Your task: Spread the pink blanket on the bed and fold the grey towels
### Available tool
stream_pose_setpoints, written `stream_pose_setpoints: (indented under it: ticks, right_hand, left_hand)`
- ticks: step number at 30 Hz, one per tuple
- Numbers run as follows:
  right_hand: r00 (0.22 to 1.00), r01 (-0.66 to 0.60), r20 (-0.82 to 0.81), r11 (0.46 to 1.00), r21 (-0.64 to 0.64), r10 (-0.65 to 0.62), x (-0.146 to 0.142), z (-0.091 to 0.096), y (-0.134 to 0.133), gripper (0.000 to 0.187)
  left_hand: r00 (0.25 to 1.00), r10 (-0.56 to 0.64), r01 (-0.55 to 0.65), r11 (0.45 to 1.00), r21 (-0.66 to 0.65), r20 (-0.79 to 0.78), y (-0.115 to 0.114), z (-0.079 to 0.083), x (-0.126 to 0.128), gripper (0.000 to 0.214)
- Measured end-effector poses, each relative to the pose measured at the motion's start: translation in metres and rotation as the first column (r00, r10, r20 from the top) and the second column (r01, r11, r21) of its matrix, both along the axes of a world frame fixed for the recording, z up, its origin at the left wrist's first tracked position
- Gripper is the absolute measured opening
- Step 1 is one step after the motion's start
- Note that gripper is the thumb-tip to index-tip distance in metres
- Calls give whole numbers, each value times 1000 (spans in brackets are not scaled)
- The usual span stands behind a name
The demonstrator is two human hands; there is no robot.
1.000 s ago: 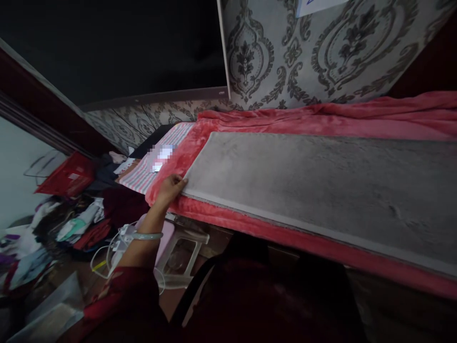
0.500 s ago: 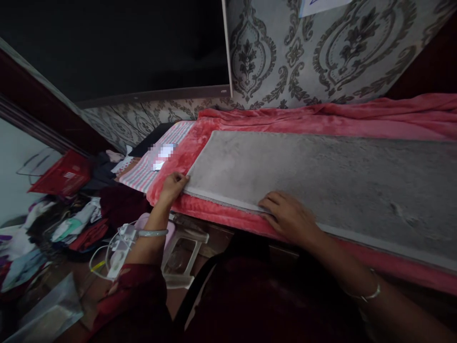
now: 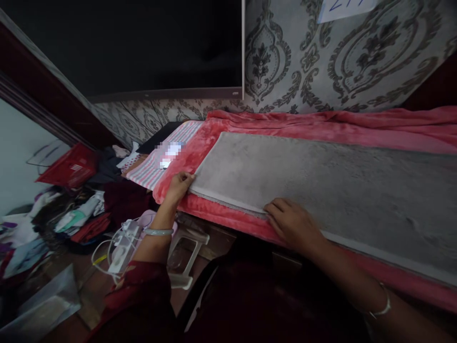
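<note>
So here's where I'm at: the grey plush pad is lying lengthwise on top of a coral fleece blanket, with a strip of blanket showing along the long edge nearest me. My left hand is at the pad's near left corner, fingers curled over that spot, though honestly you can't tell from this view if I'm actually pinching it or just cupping it. My right hand is wide open and flat, with the fingers spread on the pad right by that same near edge, not gripping anything. I'd guess both hands sit along that edge to keep the pad pinned and lined up on the fleece. Past the corner there's a striped towel under a blurred-out patch, and down on the floor by my left arm are a clear plastic stool, a white power strip and a heap of clothes.
</note>
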State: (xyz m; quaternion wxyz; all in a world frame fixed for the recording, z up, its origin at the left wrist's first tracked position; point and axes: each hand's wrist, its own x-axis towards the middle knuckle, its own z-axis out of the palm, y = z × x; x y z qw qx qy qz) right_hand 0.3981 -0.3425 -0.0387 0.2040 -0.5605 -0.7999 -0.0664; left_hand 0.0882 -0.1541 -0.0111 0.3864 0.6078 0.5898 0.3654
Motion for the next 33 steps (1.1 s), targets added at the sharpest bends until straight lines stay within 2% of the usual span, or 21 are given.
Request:
stream_pose_setpoints:
  ticks: [5,10,14,16,19,21,23,25,27,29,33]
  right_hand:
    - [999,-28,-26,1000,14,28,2,1,3,22]
    - [997,-75,28,994,77,73,-1,-1,2,23]
    - [997,-68,41,997,32,67,-3,-2,-3,22]
    - [996,-91,-31,994,-60,90,1,6,-2,19]
    - [977,-168,-162,964,-207,136,14,27,11,22]
    - [975,-180,-165,965,-192,149,21,42,26,22]
    - [982,-169,-111,978,-123,156,24,49,43,34]
    - [978,-207,-59,969,-135,201,21,47,56,54]
    - [960,-277,-37,929,-245,277,13,35,62,64]
    - [944,-325,-57,883,-338,326,5,22,61,65]
    - [939,-343,-124,856,-387,321,0,11,55,65]
  left_hand:
    - [990,-134,134,991,-11,-46,-1,2,-3,30]
    - [995,-79,78,997,-23,-59,-2,-1,-5,28]
    - [991,-53,55,998,10,-122,-1,-2,-5,27]
    - [985,-50,56,998,31,-167,0,0,-6,27]
    - [975,-66,77,996,47,-210,1,2,-6,24]
    - [973,-65,81,995,63,-219,2,3,-7,19]
    - [968,-55,77,994,80,-247,4,4,-8,17]
    - [949,-52,83,993,88,-312,8,6,-11,23]
    - [928,-71,111,990,90,-365,14,7,-15,34]
    - [927,-111,150,985,82,-358,24,9,-15,40]
    - [941,-114,149,985,88,-318,59,15,4,42]
